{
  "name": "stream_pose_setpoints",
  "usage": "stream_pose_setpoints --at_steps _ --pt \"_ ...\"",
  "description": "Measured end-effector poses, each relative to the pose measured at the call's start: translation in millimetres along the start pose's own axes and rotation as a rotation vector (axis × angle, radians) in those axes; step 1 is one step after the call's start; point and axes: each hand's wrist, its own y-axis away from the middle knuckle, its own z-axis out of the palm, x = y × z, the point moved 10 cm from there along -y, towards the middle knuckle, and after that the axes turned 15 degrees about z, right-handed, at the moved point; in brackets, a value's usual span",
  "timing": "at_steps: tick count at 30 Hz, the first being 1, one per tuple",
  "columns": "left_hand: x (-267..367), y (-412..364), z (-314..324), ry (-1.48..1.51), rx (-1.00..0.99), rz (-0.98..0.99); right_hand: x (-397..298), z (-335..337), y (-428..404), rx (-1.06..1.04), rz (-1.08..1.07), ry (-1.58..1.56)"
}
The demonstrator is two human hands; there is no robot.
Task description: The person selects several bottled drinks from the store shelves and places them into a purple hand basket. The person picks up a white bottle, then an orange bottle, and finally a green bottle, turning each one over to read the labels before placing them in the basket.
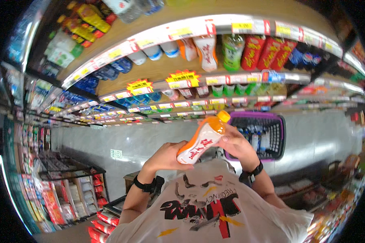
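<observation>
Both hands hold a plastic bottle of orange drink (200,139) in front of my chest, tilted with its yellow cap up and to the right. My left hand (168,156) grips the bottle near its base. Around the upper part, below the cap, my right hand (234,142) is closed with its thumb on the side. White wrapping with red writing covers most of the bottle. To the right of it, a black shopping basket with a purple rim (282,136) sits on the floor, holding packaged goods that I cannot make out.
Drink shelves with a price-tag rail (182,32) stretch across the front. A similar orange-and-white bottle (206,53) stands there beside a green bottle (233,52) and red packages (253,52). Grey floor (88,138) bears a green arrow sign (116,154). Behind at left is a goods rack (76,194).
</observation>
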Motion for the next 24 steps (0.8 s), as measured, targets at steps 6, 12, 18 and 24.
stream_pose_setpoints --at_steps 6,12,18,24 --pt "-38 10 -6 0.344 0.212 -0.072 7 -3 -22 -0.008 -0.053 0.047" --pt "-34 -18 -17 0.309 0.086 0.125 48 -1 -28 0.295 -0.066 0.625" --pt "-24 -39 -5 0.235 -0.199 0.212 52 -2 -8 0.461 -0.052 0.599" --pt "-30 -31 20 0.201 -0.317 0.273 55 -6 -1 0.649 -0.09 0.594"
